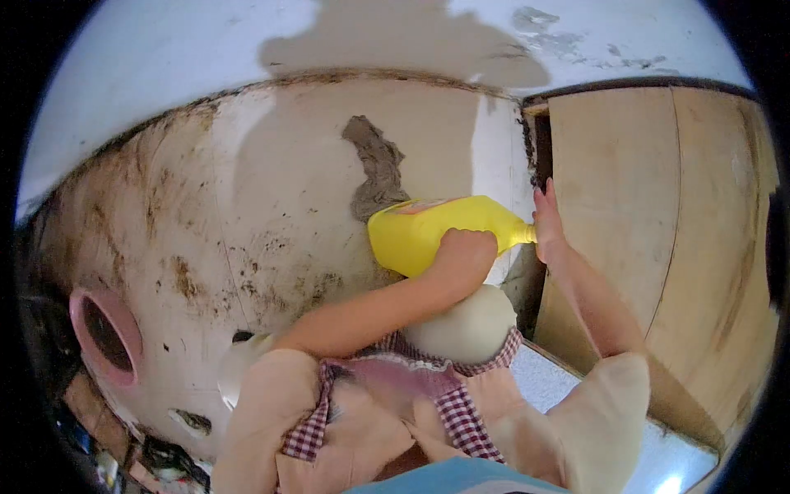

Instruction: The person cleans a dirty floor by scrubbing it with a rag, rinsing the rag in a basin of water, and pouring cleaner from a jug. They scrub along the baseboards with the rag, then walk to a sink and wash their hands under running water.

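Where the view begins, nearest the camera, peach clothing with red-and-white checked trim spreads between two bare forearms, its cloth soft and gathered. Just beyond, the left hand is closed in a fist around the upper side of a yellow bottle, while the right hand is held flat, its fingers extended toward the far side and its palm at the bottle's neck. The bottle lies sideways, smooth and glossy, broad at its left end and tapering to a narrow neck on the right. As for progress, the bottle is in hand with its neck met by the palm; whether it is capped, or anything has come out, I cannot tell. A crumpled brown cloth lies unheld past the bottle's left end, folded into a long, wrinkled strip. Beneath it, the pale surface looks flat but blotched, and its dark marks appear not yet dealt with. To the left sits a pink oval rim; to the right stand grained wooden panels. Farthest away, a whitish wall carries a broad shadow and patches of flaking.
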`<state>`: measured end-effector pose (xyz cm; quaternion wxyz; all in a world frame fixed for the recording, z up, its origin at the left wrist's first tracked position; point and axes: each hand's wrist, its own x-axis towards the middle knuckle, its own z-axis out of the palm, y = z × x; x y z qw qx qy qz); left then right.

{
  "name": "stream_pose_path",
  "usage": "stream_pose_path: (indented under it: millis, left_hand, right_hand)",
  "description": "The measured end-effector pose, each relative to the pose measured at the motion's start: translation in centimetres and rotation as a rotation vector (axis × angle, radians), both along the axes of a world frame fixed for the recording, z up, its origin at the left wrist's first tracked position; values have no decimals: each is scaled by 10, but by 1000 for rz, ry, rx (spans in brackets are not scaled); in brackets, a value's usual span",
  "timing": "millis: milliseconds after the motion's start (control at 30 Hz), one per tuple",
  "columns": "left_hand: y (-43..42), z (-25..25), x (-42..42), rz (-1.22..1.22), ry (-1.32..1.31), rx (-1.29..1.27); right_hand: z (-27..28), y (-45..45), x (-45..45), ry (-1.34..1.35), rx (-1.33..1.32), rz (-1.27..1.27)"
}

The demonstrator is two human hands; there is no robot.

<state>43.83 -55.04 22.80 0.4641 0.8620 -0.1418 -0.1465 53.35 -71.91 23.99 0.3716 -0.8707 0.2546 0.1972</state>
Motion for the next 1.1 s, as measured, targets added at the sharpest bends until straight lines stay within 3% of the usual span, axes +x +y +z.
stream_pose_path:
  millis: [100, 167, 233, 367, 467, 533, 567, 667, 767, 833, 867, 967, 1033, 1100]
  left_hand:
    - [-3, -8, -4, 49, -82, -47]
    - [6, -10, -8, 77, -97, -31]
    - [33, 2, -2, 33, -97, 18]
    - [109, 23, -21, 201, -27, 125]
    - [182, 52, -62, 403, 131, 191]
    - [220, 50, -102, 551, 144, 246]
    - [235, 44, -124, 622, 123, 245]
    - [267, 39, -170, 837, 225, 276]
    - [298, 1, -225, 1015, 106, 398]
    - [324, 9, -248, 1264, 142, 220]
    - [334, 14, -261, 1390, 158, 122]
    - [352, -3, -322, 1345, 162, 570]
    - [353, 3, -351, 1439, 217, 483]
    - [353, 12, -374, 1531, 330, 388]
  right_hand:
    - [-30, -36, 0, -110, 216, 6]
    - [-10, -29, -2, -54, 258, -31]
    - [-3, -28, 12, -164, 387, -28]
    - [26, 42, 5, -216, 588, 50]
    - [-92, -7, 19, -217, 147, 390]
    - [-149, -8, 4, -143, 53, 421]
    - [-155, 6, -7, -40, 139, 311]
    - [-160, 49, -32, 29, 120, 487]
    - [-175, 61, -31, -7, 176, 701]
    - [-142, 95, -33, 83, 101, 726]
    - [-153, 91, -29, 37, 113, 748]
    - [-176, 64, -20, -59, 67, 818]
    - [-167, 61, -20, -55, -85, 875]
    - [-176, 50, -22, -59, -58, 875]
